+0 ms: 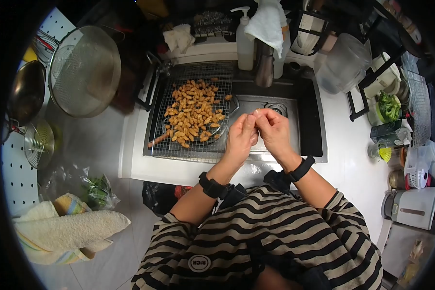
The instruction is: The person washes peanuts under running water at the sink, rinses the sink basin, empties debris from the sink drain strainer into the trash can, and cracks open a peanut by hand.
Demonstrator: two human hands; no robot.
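Over the sink's front part, my left hand (240, 134) and my right hand (273, 129) meet with fingertips pinched together. Whatever lies between the fingertips is too small to make out. Many small golden-brown pieces (193, 108), shaped like pupae or peanuts, are spread on a wire rack (157, 145) to the left of my hands. That rack lies across the left side of the dark sink (310, 116). Below my hands the metal basin and part of its drain (275, 107) show.
A faucet (264, 65) with a white cloth rises behind the basin, beside a pump bottle (245, 46). Plastic containers (344, 63) stand at the right. A mesh strainer (85, 71) hangs at the left, above a towel (77, 229).
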